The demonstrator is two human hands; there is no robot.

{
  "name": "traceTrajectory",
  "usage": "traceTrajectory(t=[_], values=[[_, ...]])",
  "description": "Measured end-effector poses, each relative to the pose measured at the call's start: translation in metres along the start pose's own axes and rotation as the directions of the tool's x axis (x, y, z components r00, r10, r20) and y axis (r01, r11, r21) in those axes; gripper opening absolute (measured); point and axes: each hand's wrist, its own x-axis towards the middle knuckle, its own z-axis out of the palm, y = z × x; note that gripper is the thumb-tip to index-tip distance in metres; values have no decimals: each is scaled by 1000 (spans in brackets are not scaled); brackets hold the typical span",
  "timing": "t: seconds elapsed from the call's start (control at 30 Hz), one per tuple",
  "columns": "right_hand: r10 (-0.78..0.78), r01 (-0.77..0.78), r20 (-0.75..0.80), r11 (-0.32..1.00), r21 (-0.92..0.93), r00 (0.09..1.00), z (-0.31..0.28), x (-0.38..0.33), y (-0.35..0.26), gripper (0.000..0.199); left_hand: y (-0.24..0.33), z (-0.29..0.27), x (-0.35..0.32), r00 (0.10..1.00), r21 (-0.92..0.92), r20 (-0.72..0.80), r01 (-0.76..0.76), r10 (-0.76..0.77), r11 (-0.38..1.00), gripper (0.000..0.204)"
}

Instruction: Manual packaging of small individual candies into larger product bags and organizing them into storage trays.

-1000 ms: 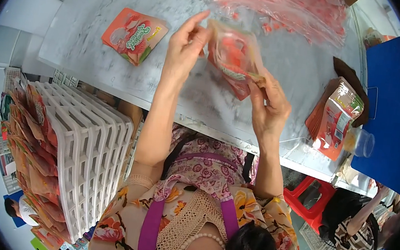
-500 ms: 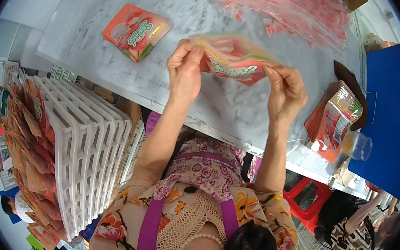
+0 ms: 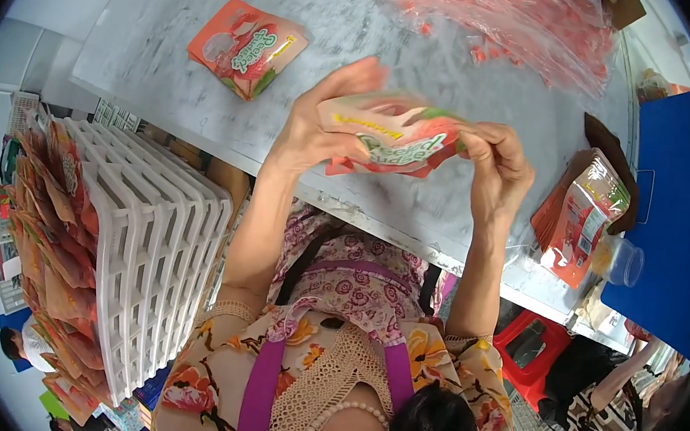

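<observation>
A red-and-peach food pouch (image 3: 431, 145) is held up over the marble-patterned table, bowed and partly blurred. My right hand (image 3: 499, 168) pinches its right edge between thumb and fingers. At the pouch's left end is my left hand (image 3: 299, 128), its thumb lying across the front. The other left fingers stretch up past the top edge, smeared by motion. Farther left on the table lies a small stack of matching pouches (image 3: 249, 48). To the right, a pile of pouches (image 3: 581, 217) shows its back side, with a clear plastic cup (image 3: 623, 261) beside it.
A large clear bag of red pieces (image 3: 513, 24) lies at the far side, some pieces loose beside it. White plastic crates (image 3: 151, 247) stand at my left, pouches along their outer side. A blue panel (image 3: 674, 206) rises at the right, above a red stool (image 3: 527, 353) and another person (image 3: 610, 391).
My left hand has gone from pinching the pouch's upper left corner to reaching around its left end, fingers extended. The pouch has dipped slightly toward me; my right hand keeps its pinch.
</observation>
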Motion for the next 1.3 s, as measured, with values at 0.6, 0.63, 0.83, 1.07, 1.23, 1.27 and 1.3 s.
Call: traceTrajectory(t=[0.6, 0.63, 0.83, 1.07, 1.23, 1.27, 1.3], values=[[-57, 474, 592, 663, -580, 804, 15, 54, -49, 16, -16, 2, -8, 1000, 371, -21, 9, -1, 928, 19], [-73, 507, 612, 643, -575, 787, 16, 55, -52, 16, -15, 3, -9, 1000, 371, -22, 15, -7, 929, 19], [-105, 583, 701, 649, -489, 706, 24, 58, -55, 22, 0, 10, -12, 998, 349, -57, 3, 18, 937, 10], [-93, 548, 675, 669, -502, 732, 21, 49, -60, 21, 0, 9, -17, 1000, 388, -22, 8, 1, 922, 15], [13, 539, 689, 613, -578, 724, 21, 52, -59, 22, -5, 9, -17, 1000, 204, -14, 7, -4, 979, 17], [10, 541, 688, 611, -579, 725, 19, 53, -57, 22, -2, 8, -18, 995, 268, -17, 95, -94, 959, 16], [-5, 545, 692, 619, -565, 722, 17, 53, -56, 22, -1, 9, -17, 983, 330, -25, 181, -183, 926, 15]])
